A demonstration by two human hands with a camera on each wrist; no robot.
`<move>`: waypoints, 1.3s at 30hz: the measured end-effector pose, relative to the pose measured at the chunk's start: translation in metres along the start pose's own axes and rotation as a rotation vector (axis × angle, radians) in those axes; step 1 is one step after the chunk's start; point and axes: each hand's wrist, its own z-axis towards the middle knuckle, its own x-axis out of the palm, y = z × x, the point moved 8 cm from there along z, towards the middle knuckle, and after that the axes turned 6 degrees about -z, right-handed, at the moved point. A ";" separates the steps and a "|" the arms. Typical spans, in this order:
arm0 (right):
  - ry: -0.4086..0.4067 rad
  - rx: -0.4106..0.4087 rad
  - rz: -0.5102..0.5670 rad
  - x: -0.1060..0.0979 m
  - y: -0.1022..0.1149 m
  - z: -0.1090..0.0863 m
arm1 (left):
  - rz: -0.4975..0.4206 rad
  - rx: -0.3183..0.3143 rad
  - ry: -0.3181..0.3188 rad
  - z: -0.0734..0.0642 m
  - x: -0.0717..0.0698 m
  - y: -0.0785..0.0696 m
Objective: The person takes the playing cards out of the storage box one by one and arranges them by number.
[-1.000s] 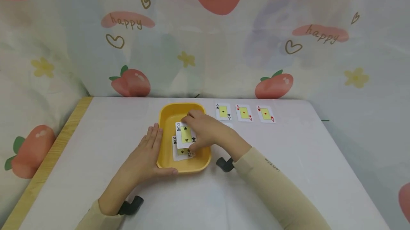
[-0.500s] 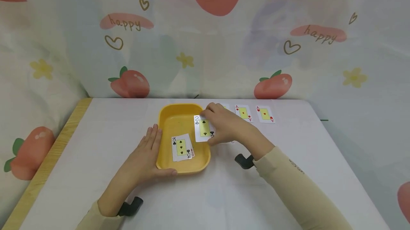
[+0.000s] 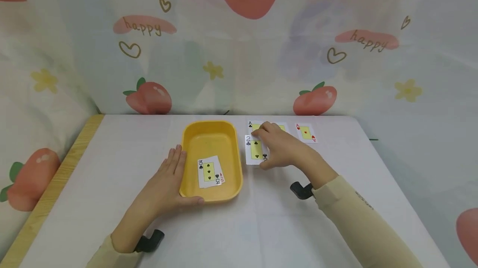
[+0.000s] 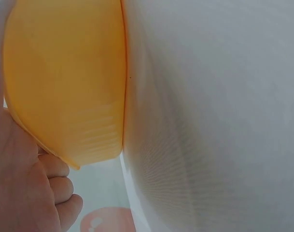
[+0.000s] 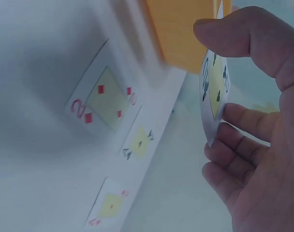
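My right hand (image 3: 285, 148) pinches a two of clubs playing card (image 3: 256, 150) between thumb and fingers, just right of the yellow tray (image 3: 210, 141). The right wrist view shows this card bowed slightly, raised off the table. Below it there, a two of diamonds (image 5: 105, 99) lies on the table; in the head view the hand and held card hide it. My left hand (image 3: 162, 183) lies along the tray's left side, fingers straight, thumb on the near rim. Inside the tray, a three of spades (image 3: 209, 171) covers most of another card with red print.
Behind the right hand, a row of aces lies face up: ace of clubs (image 3: 252, 125), ace of diamonds (image 3: 282, 127), both partly covered, and ace of hearts (image 3: 306, 132). A white cloth (image 3: 231, 235) covers the table. Printed curtains (image 3: 246, 60) hang behind it.
My right hand has carried the two of clubs from above the tray rightward past its rim, over the table. The three of spades is uncovered. My left hand stays put.
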 end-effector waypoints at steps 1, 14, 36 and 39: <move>0.004 0.006 -0.003 0.002 -0.003 -0.001 | 0.002 0.000 0.000 0.000 0.000 0.000; 0.029 0.097 -0.024 0.022 -0.048 -0.015 | 0.010 0.008 0.002 0.000 0.001 0.001; 0.098 0.148 0.002 0.046 -0.097 -0.023 | 0.007 0.003 0.001 0.000 0.001 0.003; 0.105 0.151 0.007 0.049 -0.100 -0.024 | 0.006 0.003 -0.001 0.000 0.001 0.003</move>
